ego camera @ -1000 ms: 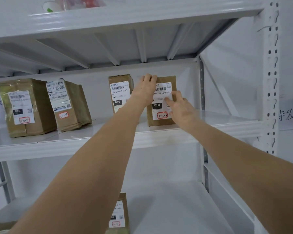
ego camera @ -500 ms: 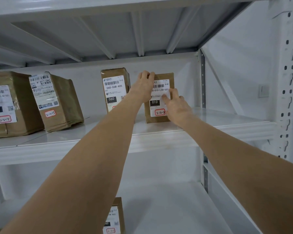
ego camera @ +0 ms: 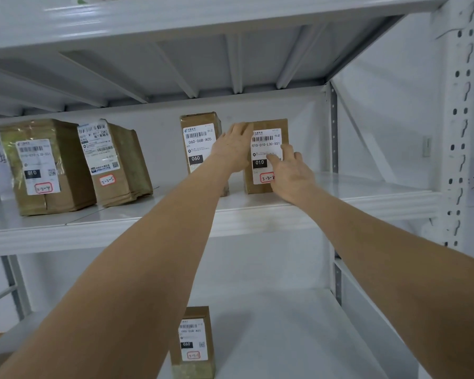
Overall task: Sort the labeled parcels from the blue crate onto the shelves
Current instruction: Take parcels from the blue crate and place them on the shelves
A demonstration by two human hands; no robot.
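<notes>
left hand (ego camera: 234,150) flattened against parcel (ego camera: 270,123); right hand (ego camera: 292,173) stays on its label (ego camera: 266,144)

The left hand (ego camera: 233,150) hides the right parcel's (ego camera: 270,125) left edge; the right hand (ego camera: 293,176) covers its label's (ego camera: 266,142) lower corner. Far below that parcel, the low parcel (ego camera: 197,313) is cut off by the bottom edge.
</notes>
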